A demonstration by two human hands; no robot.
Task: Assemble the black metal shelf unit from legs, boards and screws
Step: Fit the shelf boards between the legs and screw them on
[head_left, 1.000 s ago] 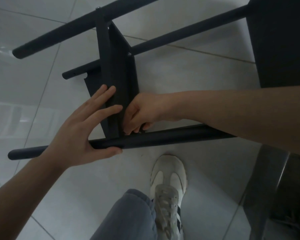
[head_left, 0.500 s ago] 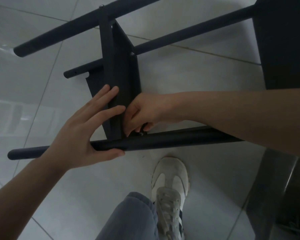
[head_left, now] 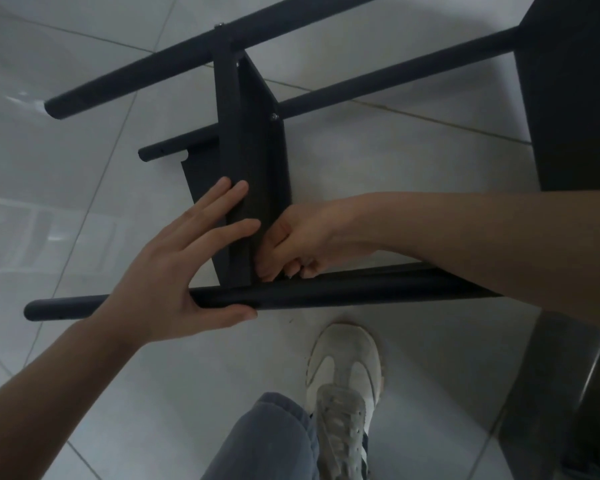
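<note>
My left hand (head_left: 167, 271) lies flat, fingers straight on the black board (head_left: 246, 174), thumb under the near leg (head_left: 326, 294). My right hand (head_left: 302, 240) curls behind, pinching something tiny; my shoe (head_left: 343, 382) is below

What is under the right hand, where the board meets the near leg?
The right hand curls its fingers at the corner where the board meets the near leg. Whatever its grip pinches, likely a screw, is covered by the fingers.

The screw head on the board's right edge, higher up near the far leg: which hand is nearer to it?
Right. The right hand sits below the screw head, by the board; the left hand lies farther, lower left.
</note>
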